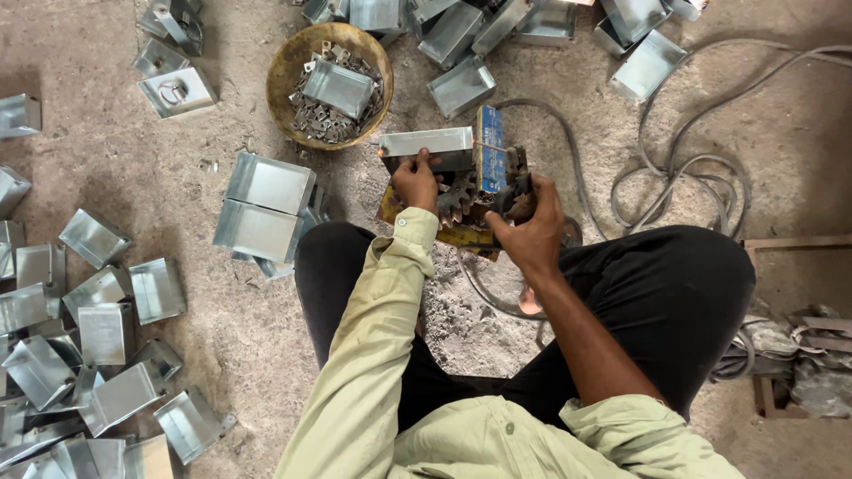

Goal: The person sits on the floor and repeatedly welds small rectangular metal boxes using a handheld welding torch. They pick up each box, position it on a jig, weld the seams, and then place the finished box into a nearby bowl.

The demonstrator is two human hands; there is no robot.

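- Just above the middle of the frame, a folded sheet-metal box [428, 143] is sitting across a small hand-worked machine [479, 191] with a dark toothed gear and a blue upright plate.
- The left hand [415, 182] is pinching the box's lower edge, fingers closed on it, and is pressing it against the blue plate.
- The right hand [531, 226] is wrapping fully shut around the dark handle [516, 202] on the machine's right side; the grip looks firm.
- Judging from this, doing it well seems to call for keeping the box square to the plate, holding the left fingertips away from the gear teeth, and working the handle smoothly while the box is held flat.
- To the left of the machine, 2 larger boxes [264, 208] are lying side by side on the floor [222, 302].
- In the upper middle, a round yellow bowl [293, 66] is holding small metal clips and 1 box.
- More finished boxes are spreading across the lower left [98, 355] and along the top edge [461, 35].
- Grey cables [683, 173] are looping at the upper right.
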